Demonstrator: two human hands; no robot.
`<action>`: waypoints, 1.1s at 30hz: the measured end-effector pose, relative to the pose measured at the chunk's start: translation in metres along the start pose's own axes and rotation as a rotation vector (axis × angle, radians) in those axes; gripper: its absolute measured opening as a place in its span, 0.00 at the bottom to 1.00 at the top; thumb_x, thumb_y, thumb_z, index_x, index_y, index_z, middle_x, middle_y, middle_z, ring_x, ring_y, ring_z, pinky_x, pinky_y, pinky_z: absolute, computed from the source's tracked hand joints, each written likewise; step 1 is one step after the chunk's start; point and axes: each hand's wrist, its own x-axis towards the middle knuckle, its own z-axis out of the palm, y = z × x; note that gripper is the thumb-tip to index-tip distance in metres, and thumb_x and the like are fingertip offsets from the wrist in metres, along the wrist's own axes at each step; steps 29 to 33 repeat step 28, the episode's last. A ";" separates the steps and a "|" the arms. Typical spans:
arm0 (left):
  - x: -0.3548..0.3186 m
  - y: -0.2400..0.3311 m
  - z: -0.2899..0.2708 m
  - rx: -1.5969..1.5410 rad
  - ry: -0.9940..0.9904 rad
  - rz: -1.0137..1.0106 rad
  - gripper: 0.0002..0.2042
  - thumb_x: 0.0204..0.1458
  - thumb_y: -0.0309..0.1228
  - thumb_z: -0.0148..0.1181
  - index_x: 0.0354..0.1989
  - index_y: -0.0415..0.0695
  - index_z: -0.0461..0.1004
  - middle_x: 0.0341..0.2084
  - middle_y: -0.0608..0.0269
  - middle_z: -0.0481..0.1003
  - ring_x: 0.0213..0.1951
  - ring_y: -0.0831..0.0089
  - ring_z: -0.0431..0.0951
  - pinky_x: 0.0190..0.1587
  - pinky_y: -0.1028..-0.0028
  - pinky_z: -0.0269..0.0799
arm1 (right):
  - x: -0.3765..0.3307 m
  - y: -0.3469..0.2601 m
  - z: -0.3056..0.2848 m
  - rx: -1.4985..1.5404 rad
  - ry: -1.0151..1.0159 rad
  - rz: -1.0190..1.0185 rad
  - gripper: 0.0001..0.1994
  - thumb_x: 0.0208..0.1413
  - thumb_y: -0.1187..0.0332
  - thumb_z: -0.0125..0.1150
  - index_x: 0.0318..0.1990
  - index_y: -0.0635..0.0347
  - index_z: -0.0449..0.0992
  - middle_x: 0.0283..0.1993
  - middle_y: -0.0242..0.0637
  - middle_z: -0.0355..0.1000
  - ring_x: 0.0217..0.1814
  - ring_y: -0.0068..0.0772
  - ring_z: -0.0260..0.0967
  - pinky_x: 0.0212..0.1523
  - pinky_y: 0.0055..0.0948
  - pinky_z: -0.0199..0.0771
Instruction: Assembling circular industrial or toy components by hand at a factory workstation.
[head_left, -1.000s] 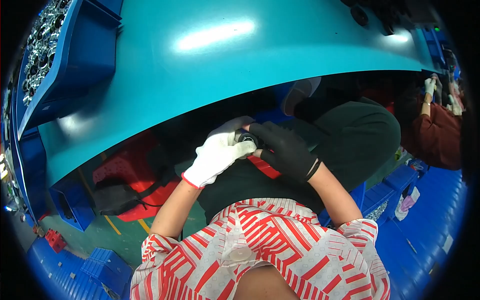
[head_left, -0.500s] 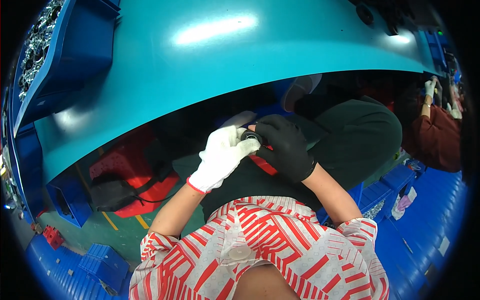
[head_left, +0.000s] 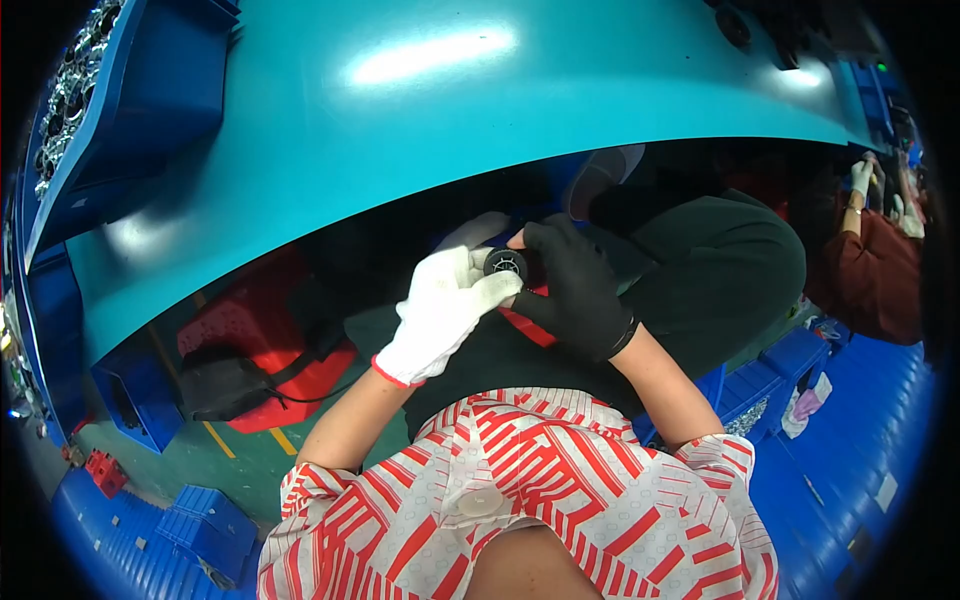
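Observation:
Above my lap, my left hand (head_left: 440,308) in a white knit glove is closed on a small black spoked wheel (head_left: 506,262). Its thumb lies across the lower edge, and the spoked face is turned up. My right hand (head_left: 574,290), in a black glove with bare fingertips, is just right of the wheel. Its thumb and index finger are spread, with a gap between them and the wheel's right side. The thumb tip is close to my left thumb; whether it touches the wheel, I cannot tell.
A teal table (head_left: 330,150) curves ahead of my lap. On its left stands a blue bin (head_left: 165,100) of shiny metal rings. Dark parts (head_left: 735,28) lie at the far right. A red stool (head_left: 235,325) with a black bag (head_left: 225,385) is at left. A co-worker (head_left: 870,265) sits at right.
My right fingers have opened and drawn back from the wheel, so more of its spoked face shows. My left hand keeps its hold in nearly the same place.

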 end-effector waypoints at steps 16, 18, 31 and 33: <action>0.000 0.022 -0.011 0.315 -0.094 -0.016 0.11 0.47 0.32 0.62 0.29 0.33 0.75 0.20 0.61 0.76 0.23 0.80 0.74 0.28 0.80 0.67 | 0.003 0.006 0.002 -0.030 -0.090 -0.203 0.23 0.40 0.65 0.70 0.47 0.58 0.72 0.42 0.39 0.70 0.43 0.43 0.69 0.41 0.35 0.70; 0.002 0.012 -0.013 0.473 -0.089 -0.009 0.12 0.45 0.33 0.63 0.29 0.34 0.76 0.20 0.61 0.76 0.21 0.81 0.72 0.25 0.79 0.65 | 0.003 0.014 0.001 0.022 -0.147 -0.215 0.24 0.40 0.66 0.69 0.48 0.57 0.70 0.42 0.39 0.69 0.43 0.43 0.69 0.41 0.35 0.70; 0.000 -0.007 -0.007 0.141 0.047 0.028 0.13 0.45 0.35 0.63 0.30 0.35 0.78 0.19 0.62 0.77 0.20 0.80 0.72 0.24 0.79 0.65 | 0.004 0.004 0.004 -0.014 -0.029 -0.161 0.20 0.39 0.66 0.70 0.43 0.57 0.72 0.42 0.39 0.70 0.41 0.42 0.69 0.38 0.35 0.69; 0.000 -0.007 -0.007 0.141 0.047 0.028 0.13 0.45 0.35 0.63 0.30 0.35 0.78 0.19 0.62 0.77 0.20 0.80 0.72 0.24 0.79 0.65 | 0.004 0.004 0.004 -0.014 -0.029 -0.161 0.20 0.39 0.66 0.70 0.43 0.57 0.72 0.42 0.39 0.70 0.41 0.42 0.69 0.38 0.35 0.69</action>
